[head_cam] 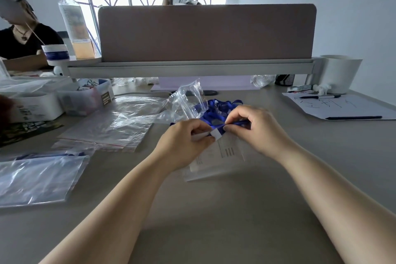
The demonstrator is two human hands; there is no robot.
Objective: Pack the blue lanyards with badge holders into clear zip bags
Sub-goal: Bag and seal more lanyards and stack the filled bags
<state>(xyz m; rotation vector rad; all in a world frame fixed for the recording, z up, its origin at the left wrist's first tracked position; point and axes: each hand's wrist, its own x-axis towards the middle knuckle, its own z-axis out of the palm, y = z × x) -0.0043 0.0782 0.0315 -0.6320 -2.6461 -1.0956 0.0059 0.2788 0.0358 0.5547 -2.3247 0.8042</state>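
Note:
A clear badge holder [222,154] with a printed paper card lies on the desk in front of me. My left hand [184,143] pinches its top edge at a small white tab. My right hand [255,128] pinches the blue lanyard strap right beside that tab. The rest of the blue lanyard [216,109] is bunched in a heap just behind my hands. A crumpled open clear zip bag [184,100] stands up behind my left hand. Flat zip bags [111,126] with red seal lines lie to the left.
At the near left lies a packed bag [40,176] with blue lanyard showing at its top. White storage boxes [38,105] stand at far left. A pink desk divider [205,32] blocks the back. A paper sheet with pens [342,107] and a white cup [340,73] are at the right.

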